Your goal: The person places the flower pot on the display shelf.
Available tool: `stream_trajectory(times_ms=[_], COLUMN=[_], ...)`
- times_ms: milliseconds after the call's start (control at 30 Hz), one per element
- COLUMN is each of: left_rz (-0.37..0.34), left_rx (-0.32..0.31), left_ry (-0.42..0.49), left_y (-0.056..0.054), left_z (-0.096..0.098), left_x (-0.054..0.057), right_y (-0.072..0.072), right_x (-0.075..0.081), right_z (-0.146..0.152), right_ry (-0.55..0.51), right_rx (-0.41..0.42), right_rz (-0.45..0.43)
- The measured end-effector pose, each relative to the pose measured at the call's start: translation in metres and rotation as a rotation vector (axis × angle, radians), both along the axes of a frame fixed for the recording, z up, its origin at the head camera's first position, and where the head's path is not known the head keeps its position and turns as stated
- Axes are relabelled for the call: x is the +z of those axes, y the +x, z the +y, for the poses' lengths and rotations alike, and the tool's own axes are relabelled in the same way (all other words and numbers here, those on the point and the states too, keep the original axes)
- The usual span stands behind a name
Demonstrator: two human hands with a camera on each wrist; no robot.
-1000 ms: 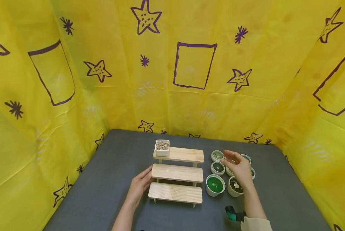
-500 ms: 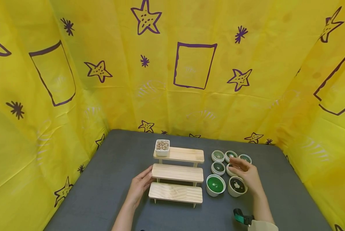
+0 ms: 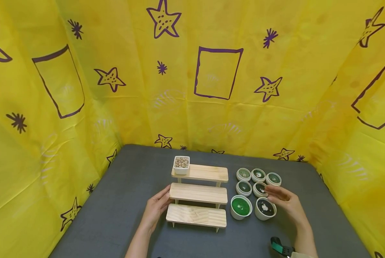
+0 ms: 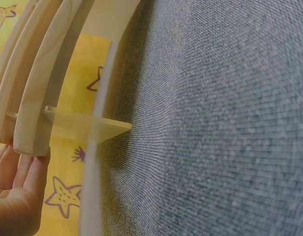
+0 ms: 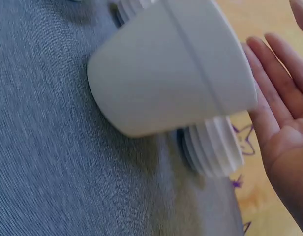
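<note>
A light wooden three-step display stand [image 3: 198, 193] stands on the dark table in the head view. My left hand [image 3: 156, 209] is at its left side, and in the left wrist view its fingertips touch the end of a wooden step [image 4: 36, 123]. Holding nothing, my right hand [image 3: 290, 208] hovers with extended fingers beside a white pot with dark green filling [image 3: 265, 208]. That pot's smooth wall [image 5: 161, 73] fills much of the right wrist view. Left of it stands a white pot with bright green filling [image 3: 240, 206].
A square white bowl of small tan pieces [image 3: 181, 166] sits at the left of the top step. Several small white pots with green tops, including one at the back right [image 3: 273, 178], stand behind the larger two. Yellow printed cloth [image 3: 211, 122] surrounds the table [image 3: 140, 165].
My right hand has moved right and toward me, away from over the small pots, uncovering them. My left hand and the stand have stayed in place.
</note>
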State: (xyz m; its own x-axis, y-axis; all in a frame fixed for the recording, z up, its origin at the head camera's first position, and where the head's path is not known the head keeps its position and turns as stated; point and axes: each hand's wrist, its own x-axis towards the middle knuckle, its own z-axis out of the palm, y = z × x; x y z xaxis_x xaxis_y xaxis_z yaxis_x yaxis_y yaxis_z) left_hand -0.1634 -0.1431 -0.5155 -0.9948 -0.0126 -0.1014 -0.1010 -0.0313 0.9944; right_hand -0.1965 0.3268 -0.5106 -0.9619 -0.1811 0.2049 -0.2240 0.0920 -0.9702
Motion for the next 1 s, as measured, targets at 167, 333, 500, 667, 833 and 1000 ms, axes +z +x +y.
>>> stream_trajectory(times_ms=[167,333,500,667,833,1000], left_rz=[0.001,-0.003,0.005,0.004,0.006,0.009], left_rx=[-0.001,0.006,0.0,0.002,0.002,-0.003], left_ry=[0.002,0.004,0.004,-0.004,-0.001,-0.002], left_y=[0.0,-0.001,-0.001,-0.001,-0.002,-0.001], left_z=[0.0,0.001,0.0,0.0,0.0,0.0], left_x=[0.001,0.001,-0.001,-0.002,-0.002,-0.002], right_y=[0.004,0.005,0.007,0.008,0.009,0.009], right_x=[-0.006,-0.01,-0.015,-0.02,-0.026,-0.031], right_z=[0.01,0.015,0.021,0.024,0.024,0.022], right_ry=[-0.009,0.028,0.042,0.018,0.013,0.031], right_rx=[0.068,0.101,0.152,0.246,0.312,0.341], right_rz=[-0.041,-0.074,-0.079,-0.083,-0.103,-0.122])
